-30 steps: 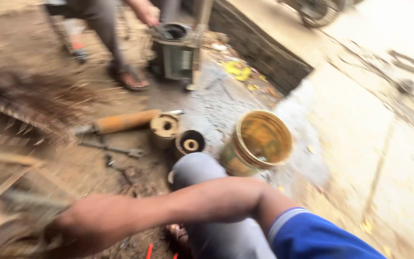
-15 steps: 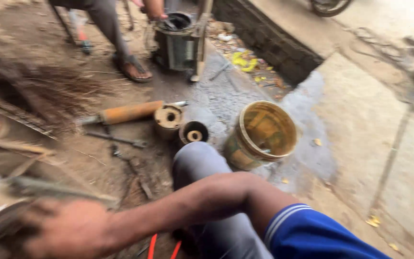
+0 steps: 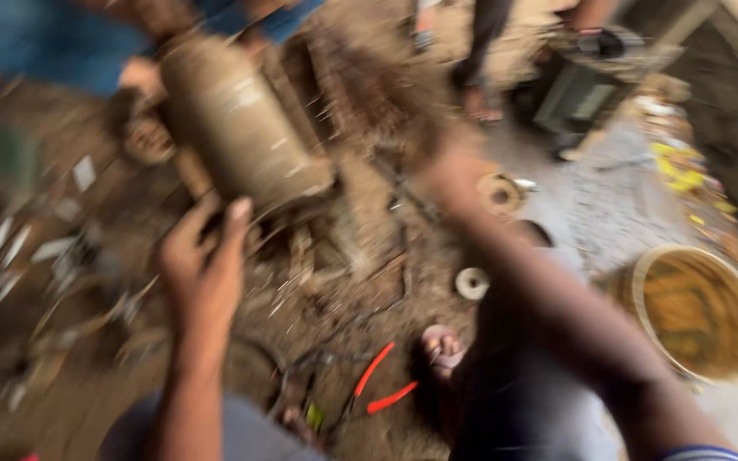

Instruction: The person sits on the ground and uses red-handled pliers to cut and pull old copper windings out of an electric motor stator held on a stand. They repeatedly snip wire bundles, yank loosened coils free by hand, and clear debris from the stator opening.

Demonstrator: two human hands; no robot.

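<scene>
The left hand (image 3: 202,265), fingers spread, reaches up at the dusty tan metal cylinder (image 3: 237,128) lying tilted on the littered ground; the right hand (image 3: 454,175) (too blurred, grip unclear) hovers beside it. Taking hold calls for both palms around the cylinder.

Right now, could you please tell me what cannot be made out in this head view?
- Right hand: motion blur hides its fingers and any grip.
- Left hand below the dusty cylinder: contact unclear, blurred.
- Yellow bucket: contents smeared.
- Person behind the cylinder: cut off by the top edge.
</scene>
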